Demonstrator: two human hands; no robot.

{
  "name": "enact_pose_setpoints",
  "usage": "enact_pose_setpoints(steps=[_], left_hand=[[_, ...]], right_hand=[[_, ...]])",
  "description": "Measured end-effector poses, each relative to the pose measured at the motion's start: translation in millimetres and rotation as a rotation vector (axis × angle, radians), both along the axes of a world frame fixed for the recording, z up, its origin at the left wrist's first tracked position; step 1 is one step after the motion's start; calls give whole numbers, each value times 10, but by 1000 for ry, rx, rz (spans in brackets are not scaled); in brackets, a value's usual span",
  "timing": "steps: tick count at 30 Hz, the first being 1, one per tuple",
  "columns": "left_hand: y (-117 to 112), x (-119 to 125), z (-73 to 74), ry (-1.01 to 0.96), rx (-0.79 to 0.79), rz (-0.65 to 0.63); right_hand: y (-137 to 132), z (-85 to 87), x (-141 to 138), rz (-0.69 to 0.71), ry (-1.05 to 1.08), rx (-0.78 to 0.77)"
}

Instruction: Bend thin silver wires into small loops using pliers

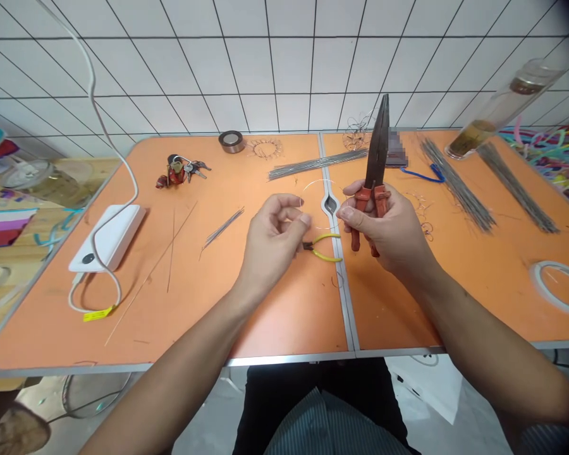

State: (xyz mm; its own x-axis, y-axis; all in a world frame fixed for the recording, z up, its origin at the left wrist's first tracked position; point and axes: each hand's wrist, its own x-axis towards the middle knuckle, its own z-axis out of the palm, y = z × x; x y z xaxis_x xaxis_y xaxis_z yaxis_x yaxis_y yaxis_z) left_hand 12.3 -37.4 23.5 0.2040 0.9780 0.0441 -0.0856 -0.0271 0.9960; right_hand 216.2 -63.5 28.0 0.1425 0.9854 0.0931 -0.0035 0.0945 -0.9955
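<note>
Now: right hand (384, 230) grips red-handled pliers (377, 158) | left hand (272, 243) pinches, apparently, wire loop (320, 181) | yellow tag (97, 313) unreadable

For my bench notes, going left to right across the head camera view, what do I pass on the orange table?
White power bank, bunch of keys, small bundle of thin steel wires, left hand, yellow-handled pliers, right hand gripping red-handled needle-nose pliers, long bundle of steel wires, roll of tape.
</note>
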Motion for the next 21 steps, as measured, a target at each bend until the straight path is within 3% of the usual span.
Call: enact_pose_setpoints(steps=[3, 7, 11, 16, 18, 21], left_hand=[[-55, 2, -27, 168, 313, 179], [-31, 10, -157, 486, 764, 87], [36, 41, -295, 599, 969, 62], [26, 71, -287, 497, 885, 37], [25, 75, -264, 393, 742, 23], [78, 63, -249, 119, 376, 38]], right_hand=[[17, 14, -1, -4, 85, -65], [27, 7, -9, -2, 169, -119], [30, -30, -32, 28, 252, -156], [37, -69, -50, 43, 303, -155], [29, -71, -52, 54, 277, -140], [2, -62, -57, 59, 160, -116]])
